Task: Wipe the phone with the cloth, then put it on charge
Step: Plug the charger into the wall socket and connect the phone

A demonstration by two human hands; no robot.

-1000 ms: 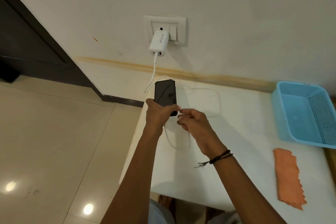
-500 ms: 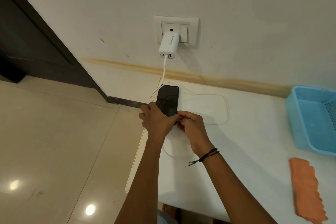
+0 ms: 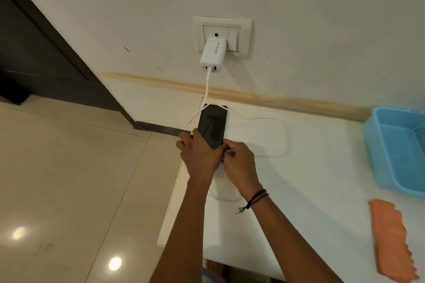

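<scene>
While left hand (image 3: 199, 156) gripped phone (image 3: 212, 127) at surface (image 3: 322, 167) edge | right hand (image 3: 239, 161) pinched cable (image 3: 285, 135) plug | risk: misaligned plug jams; phone slips off edge.

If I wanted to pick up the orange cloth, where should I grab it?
Pinch the orange cloth at its far, narrow end, coming straight down from above. It lies flat and limp on the white table, apart from the blue basket, so nothing blocks that end. The near end runs close to the table's edge, so a grab there could probably drag it off.
</scene>
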